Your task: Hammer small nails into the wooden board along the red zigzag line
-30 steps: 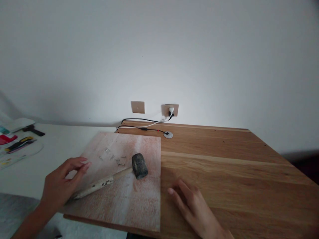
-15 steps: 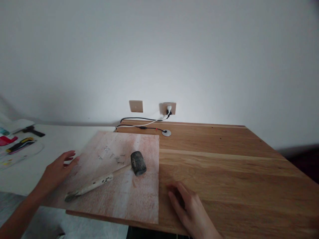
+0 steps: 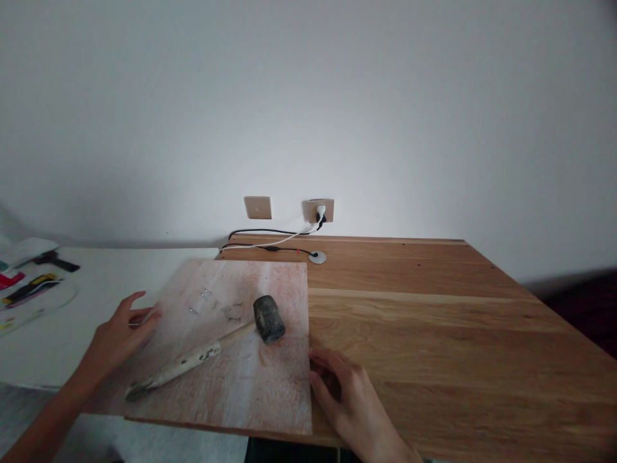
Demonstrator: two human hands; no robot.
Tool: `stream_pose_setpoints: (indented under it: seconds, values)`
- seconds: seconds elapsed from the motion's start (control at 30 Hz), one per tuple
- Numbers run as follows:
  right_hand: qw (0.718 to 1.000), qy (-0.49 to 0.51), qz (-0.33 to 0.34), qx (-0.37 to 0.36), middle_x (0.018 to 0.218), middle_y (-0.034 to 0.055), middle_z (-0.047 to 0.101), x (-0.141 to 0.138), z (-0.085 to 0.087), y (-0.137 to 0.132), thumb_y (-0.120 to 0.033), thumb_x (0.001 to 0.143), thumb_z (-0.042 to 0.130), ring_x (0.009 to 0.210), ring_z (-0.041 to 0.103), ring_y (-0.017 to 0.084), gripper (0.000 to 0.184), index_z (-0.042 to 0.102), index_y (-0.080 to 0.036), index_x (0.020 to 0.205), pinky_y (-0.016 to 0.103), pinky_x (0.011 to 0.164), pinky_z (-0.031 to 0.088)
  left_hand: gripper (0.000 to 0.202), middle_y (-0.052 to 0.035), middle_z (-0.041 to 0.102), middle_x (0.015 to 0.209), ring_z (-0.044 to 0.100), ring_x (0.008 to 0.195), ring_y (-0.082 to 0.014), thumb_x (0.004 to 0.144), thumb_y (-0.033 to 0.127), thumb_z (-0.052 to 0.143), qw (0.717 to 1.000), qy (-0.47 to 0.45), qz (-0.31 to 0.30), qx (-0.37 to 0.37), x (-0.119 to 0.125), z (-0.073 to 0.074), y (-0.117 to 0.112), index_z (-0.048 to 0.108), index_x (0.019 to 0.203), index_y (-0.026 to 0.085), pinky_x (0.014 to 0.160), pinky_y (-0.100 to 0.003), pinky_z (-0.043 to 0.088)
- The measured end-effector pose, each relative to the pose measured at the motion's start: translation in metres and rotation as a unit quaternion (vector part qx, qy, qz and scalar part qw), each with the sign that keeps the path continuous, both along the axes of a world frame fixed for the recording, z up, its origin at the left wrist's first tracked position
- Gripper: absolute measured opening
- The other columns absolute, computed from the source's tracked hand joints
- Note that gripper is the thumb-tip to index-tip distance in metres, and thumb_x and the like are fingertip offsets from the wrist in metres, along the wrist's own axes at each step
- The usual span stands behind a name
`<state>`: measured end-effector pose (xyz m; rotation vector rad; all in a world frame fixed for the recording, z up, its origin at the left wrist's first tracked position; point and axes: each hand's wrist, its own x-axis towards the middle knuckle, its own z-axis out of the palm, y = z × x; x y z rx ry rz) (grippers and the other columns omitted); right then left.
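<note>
A thin, reddish-white stained board [image 3: 270, 405] lies across the wooden tabletop and the white table. On it rests a rubber mallet [image 3: 268, 319], its black head to the right and its paint-worn handle slanting down to the left. Several small nails or screws [image 3: 234, 312] are scattered above the handle. My left hand [image 3: 120, 331] is at the board's left edge, thumb on it and index finger stretched out. At the right edge, my right hand [image 3: 344, 386] touches the board with curled thumb and fingers; some fingertips are hidden.
The wooden tabletop [image 3: 434, 347] extends right. Cables [image 3: 272, 247] run from a wall socket [image 3: 319, 211] to a round grommet [image 3: 317, 257] behind the board. On the white table [image 3: 116, 270] at left lie a yellow-and-black tool [image 3: 29, 289] and a black-handled tool [image 3: 60, 262].
My right hand has come left to touch the board's right edge. The board, with the mallet and small pieces on it, has shifted slightly right, and my left hand has moved right with it.
</note>
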<state>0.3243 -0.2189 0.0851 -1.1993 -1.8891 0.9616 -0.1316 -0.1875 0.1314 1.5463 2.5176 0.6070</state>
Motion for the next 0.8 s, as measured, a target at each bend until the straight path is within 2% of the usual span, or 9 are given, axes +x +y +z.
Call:
stream_pose_setpoints:
  seconds: [0.13,0.4,0.5,0.63,0.8]
  values:
    - [1.0,-0.005,-0.005,-0.007,0.105,0.0119,0.085,0.013,0.003,-0.003,-0.028,0.102,0.055,0.09,0.083,0.024,0.029,0.081,-0.02,0.112,0.034,0.081,0.066,0.082,-0.0199,0.081,0.131,0.083,0.104,-0.036,0.09,0.066,0.049,1.0,-0.017,0.011,-0.023,0.022,0.004,-0.01,0.046,0.154,0.015,0.101,-0.047,0.063]
    - [0.999,-0.033,-0.032,0.0,0.108,0.0115,0.086,0.052,-0.003,-0.011,-0.036,0.106,0.057,0.097,0.085,0.026,0.029,0.081,-0.022,0.114,0.033,0.086,0.068,0.088,-0.023,0.078,0.136,0.081,0.112,-0.0404,0.087,0.068,0.038,0.998,0.02,-0.034,-0.055,0.05,-0.007,-0.019,0.045,0.155,0.012,0.105,-0.051,0.061]
    - [0.998,-0.044,-0.036,0.0,0.111,0.0101,0.087,0.071,-0.005,-0.016,-0.04,0.108,0.058,0.098,0.086,0.026,0.029,0.081,-0.024,0.116,0.033,0.085,0.068,0.087,-0.0234,0.078,0.135,0.081,0.113,-0.0393,0.09,0.069,0.035,0.996,0.023,-0.065,-0.064,0.061,-0.01,-0.023,0.047,0.154,0.011,0.104,-0.049,0.062]
    - [0.996,-0.078,-0.049,-0.002,0.119,0.0101,0.087,0.093,-0.006,-0.021,-0.043,0.11,0.057,0.103,0.085,0.027,0.031,0.081,-0.026,0.12,0.033,0.087,0.069,0.076,-0.0191,0.081,0.127,0.08,0.114,-0.0364,0.091,0.066,0.038,0.994,0.035,-0.097,-0.035,0.073,-0.02,-0.028,0.058,0.144,0.016,0.103,-0.045,0.061]
    - [0.993,-0.108,-0.056,-0.012,0.116,0.0079,0.089,0.127,-0.003,-0.023,-0.048,0.11,0.057,0.098,0.086,0.026,0.032,0.081,-0.03,0.121,0.033,0.084,0.069,0.067,-0.0143,0.082,0.125,0.082,0.105,-0.0331,0.092,0.067,0.045,0.991,0.025,-0.128,0.02,0.091,-0.035,-0.035,0.066,0.136,0.021,0.097,-0.042,0.062]
